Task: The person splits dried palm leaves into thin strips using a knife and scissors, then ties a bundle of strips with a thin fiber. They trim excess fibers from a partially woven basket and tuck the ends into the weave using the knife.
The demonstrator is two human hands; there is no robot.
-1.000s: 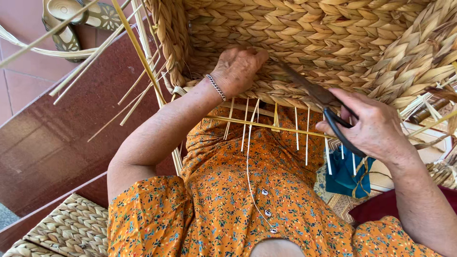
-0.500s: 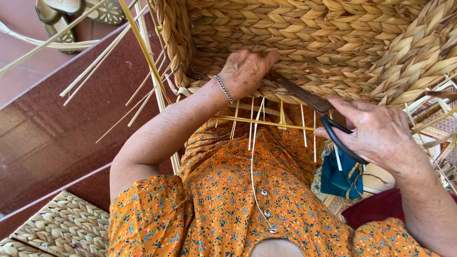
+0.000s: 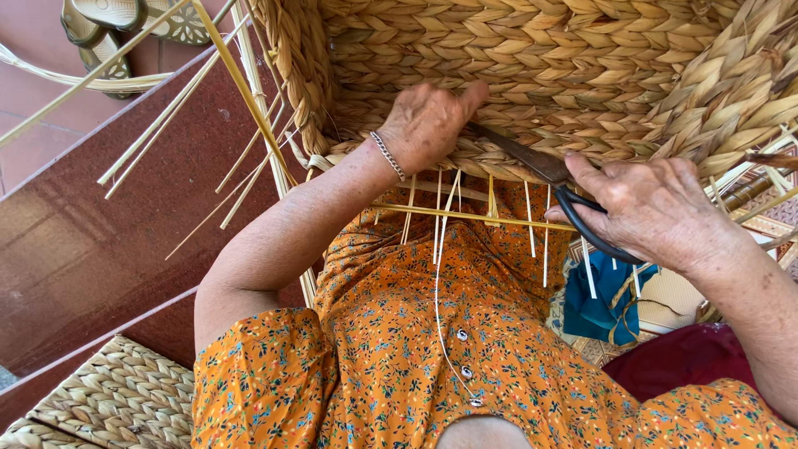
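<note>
A large woven straw basket [image 3: 532, 58] fills the top of the head view, its rim resting against my lap. My left hand [image 3: 428, 125], with a thin bracelet at the wrist, presses on the basket's braided rim with fingers curled over the weave. My right hand [image 3: 657, 208] grips black-handled scissors [image 3: 549, 170], whose dark blades point left along the rim toward my left hand. Thin pale reed ends [image 3: 490, 212] hang down from the rim over my orange flowered dress.
Long loose reeds [image 3: 191, 108] fan out at the upper left over a dark red polished step [image 3: 100, 241]. A sandal [image 3: 108, 17] lies at the top left. Another woven piece [image 3: 108, 399] sits at the bottom left. Blue cloth [image 3: 603, 299] lies at the right.
The view has shifted slightly. My left hand has slid a little along the rim, and the scissors have stayed close against the weave.
</note>
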